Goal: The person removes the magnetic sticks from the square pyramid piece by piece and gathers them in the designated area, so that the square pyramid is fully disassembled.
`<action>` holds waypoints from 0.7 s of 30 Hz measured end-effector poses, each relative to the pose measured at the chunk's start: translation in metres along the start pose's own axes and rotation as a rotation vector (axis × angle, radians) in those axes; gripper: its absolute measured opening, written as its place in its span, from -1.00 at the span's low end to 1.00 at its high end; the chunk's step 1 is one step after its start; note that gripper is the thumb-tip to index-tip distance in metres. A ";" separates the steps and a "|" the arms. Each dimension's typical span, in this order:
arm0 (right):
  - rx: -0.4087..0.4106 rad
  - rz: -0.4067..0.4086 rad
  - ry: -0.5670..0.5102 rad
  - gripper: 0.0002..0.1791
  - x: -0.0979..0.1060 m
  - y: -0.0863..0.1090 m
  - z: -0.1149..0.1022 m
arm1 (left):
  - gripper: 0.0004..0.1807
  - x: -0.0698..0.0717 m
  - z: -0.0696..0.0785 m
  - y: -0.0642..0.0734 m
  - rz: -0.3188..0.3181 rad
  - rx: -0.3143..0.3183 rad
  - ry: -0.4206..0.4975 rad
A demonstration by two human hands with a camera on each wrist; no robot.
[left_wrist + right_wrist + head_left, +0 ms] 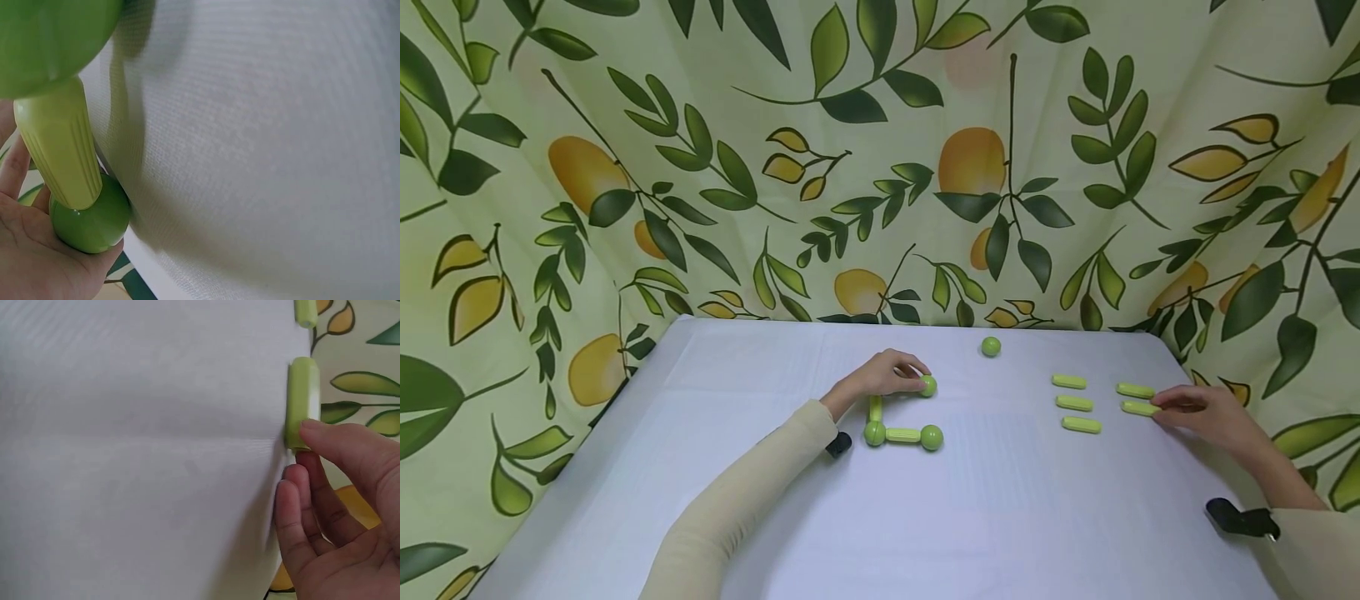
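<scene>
My left hand (886,373) has its fingertips on a green ball (928,385), held between thumb and fingers. Just below it lies an L-shaped build: an upright-running stick (876,408), a corner ball (875,433), a ridged stick (903,435) and an end ball (932,437). The left wrist view has a ridged stick (61,144) joining a near ball (50,44) to a ball (90,219) against the palm and thumb. At the right, my right hand (1213,417) pinches the end of a light green stick (1138,408), thumb (331,434) on top.
A loose green ball (991,346) sits near the table's back edge. Three sticks lie in a column, the middle one (1074,403) left of the right hand; another stick (1135,390) lies just behind the pinched one. A leaf-patterned curtain (880,183) hangs behind the white table (1000,517).
</scene>
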State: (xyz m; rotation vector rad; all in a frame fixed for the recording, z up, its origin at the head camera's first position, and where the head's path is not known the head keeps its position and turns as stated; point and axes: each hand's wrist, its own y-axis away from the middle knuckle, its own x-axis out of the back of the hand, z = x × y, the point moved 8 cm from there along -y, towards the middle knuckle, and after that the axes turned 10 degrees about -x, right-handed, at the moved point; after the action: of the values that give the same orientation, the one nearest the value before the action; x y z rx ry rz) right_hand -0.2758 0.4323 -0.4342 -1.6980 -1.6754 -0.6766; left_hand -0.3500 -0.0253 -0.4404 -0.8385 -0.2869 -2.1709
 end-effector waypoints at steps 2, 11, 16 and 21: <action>-0.023 0.001 0.008 -0.76 0.002 0.000 0.001 | -0.73 0.000 0.000 0.000 -0.001 0.002 0.002; -0.089 0.017 -0.057 -0.60 0.009 -0.004 -0.018 | -0.72 0.003 0.000 0.000 -0.001 -0.011 0.003; -0.052 -0.010 -0.124 -0.62 -0.004 -0.009 -0.045 | -0.71 0.004 0.001 0.001 -0.008 -0.014 -0.020; 0.009 -0.045 -0.177 -0.65 -0.023 -0.016 -0.073 | -0.70 0.006 0.001 0.003 -0.006 -0.022 -0.025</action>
State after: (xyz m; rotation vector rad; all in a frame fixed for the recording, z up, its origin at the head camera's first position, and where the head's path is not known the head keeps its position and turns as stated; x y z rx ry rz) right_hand -0.2871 0.3623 -0.4020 -1.7628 -1.8398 -0.5515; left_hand -0.3500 -0.0306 -0.4363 -0.8789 -0.2787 -2.1743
